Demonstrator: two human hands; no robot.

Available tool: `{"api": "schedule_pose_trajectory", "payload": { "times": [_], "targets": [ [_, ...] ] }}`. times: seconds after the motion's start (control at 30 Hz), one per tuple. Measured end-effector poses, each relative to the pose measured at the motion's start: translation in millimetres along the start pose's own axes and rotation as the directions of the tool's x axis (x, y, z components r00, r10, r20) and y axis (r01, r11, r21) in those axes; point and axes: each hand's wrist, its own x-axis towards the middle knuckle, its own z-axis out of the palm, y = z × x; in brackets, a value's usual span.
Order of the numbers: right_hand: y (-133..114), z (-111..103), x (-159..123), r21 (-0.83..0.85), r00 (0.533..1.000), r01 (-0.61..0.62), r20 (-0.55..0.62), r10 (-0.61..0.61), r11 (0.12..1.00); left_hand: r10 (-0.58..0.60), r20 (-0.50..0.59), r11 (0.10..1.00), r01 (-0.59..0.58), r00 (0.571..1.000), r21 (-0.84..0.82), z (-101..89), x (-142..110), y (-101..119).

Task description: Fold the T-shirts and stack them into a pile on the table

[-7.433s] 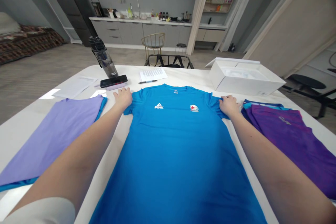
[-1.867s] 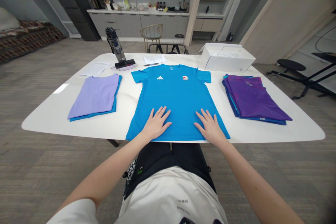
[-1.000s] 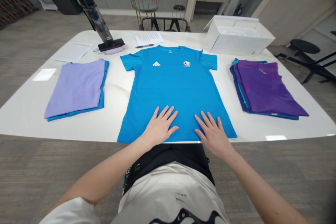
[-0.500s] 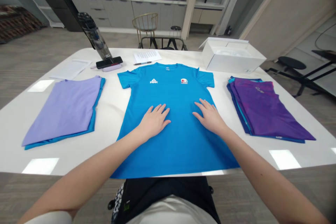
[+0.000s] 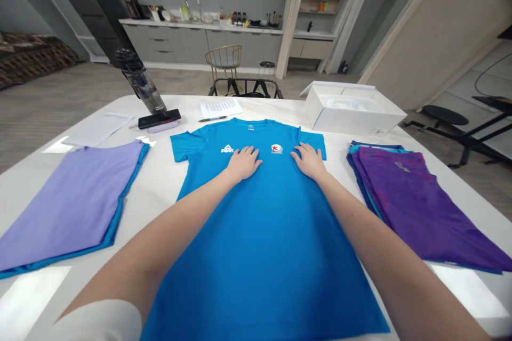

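Observation:
A blue short-sleeved T-shirt (image 5: 260, 234) lies spread out, front up, with its collar pointing away from me. White lettering and a round badge with a red star mark its chest. My left hand (image 5: 242, 163) rests flat on the chest, just right of the lettering, fingers spread. Near the sleeve on the right, my right hand (image 5: 310, 161) lies flat on the fabric, also with fingers apart. Neither hand grips the cloth. The shirt's bottom edge runs close to the lower edge of the view.
Folded lilac and blue clothes (image 5: 76, 197) lie left; a purple-topped pile (image 5: 424, 202) lies right. An open white box (image 5: 354, 109) stands at the back right of the white table (image 5: 154, 192). Behind the shirt are a printed sheet (image 5: 221, 108), a pen (image 5: 213, 119) and a handheld vacuum (image 5: 146, 88).
Both hands have slid forward over the shirt, from its middle up to the chest. The camera's view has tilted up and moved closer. The shirt stays spread out.

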Motion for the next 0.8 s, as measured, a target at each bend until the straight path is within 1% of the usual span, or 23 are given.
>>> {"api": "schedule_pose_trajectory", "payload": {
  "times": [0.1, 0.2, 0.3, 0.4, 0.5, 0.53, 0.63, 0.7, 0.8],
  "targets": [
    [19.1, -3.5, 24.9, 0.058, 0.999, -0.035, -0.001, 0.035, 0.998, 0.011, -0.010, 1.000, -0.011, 1.000, -0.003, 1.9, 31.8, 1.6],
    [32.2, -8.0, 45.9, 0.074, 0.993, -0.100, -0.053, 0.104, 0.992, 0.030, -0.011, 0.999, -0.030, 0.999, -0.022, 2.1, 66.2, 4.5],
    [42.7, -14.1, 61.4, -0.002, 0.978, -0.196, -0.074, 0.196, 0.981, 0.034, -0.009, 0.999, -0.034, 0.999, -0.029, 1.8, 101.6, 9.6],
    [55.0, -19.8, 73.5, -0.091, 0.958, -0.282, -0.088, 0.274, 0.955, 0.018, -0.055, 1.000, -0.018, 0.998, 0.000, 3.7, 137.4, 16.5],
    [67.6, -21.8, 84.0, -0.131, 0.951, -0.306, -0.088, 0.297, 0.943, 0.006, -0.109, 1.000, -0.006, 0.994, 0.002, 7.1, 174.0, 21.9],
    [71.3, -21.4, 86.8, -0.139, 0.950, -0.311, -0.085, 0.301, 0.940, -0.001, -0.105, 1.000, 0.000, 0.994, -0.011, 8.2, 185.8, 22.6],
    [80.4, -17.9, 91.5, -0.153, 0.940, -0.339, -0.109, 0.325, 0.928, -0.045, -0.048, 0.998, 0.043, 0.998, -0.045, 10.8, 216.3, 21.3],
    [84.7, -15.5, 91.5, -0.151, 0.929, -0.363, -0.140, 0.343, 0.920, -0.071, -0.031, 0.997, 0.069, 0.997, -0.044, 12.1, 230.6, 18.5],
    [88.7, -14.6, 89.8, -0.140, 0.919, -0.384, -0.157, 0.363, 0.913, -0.086, -0.026, 0.995, 0.085, 0.996, -0.045, 13.6, 243.7, 14.3]
  ]
}}
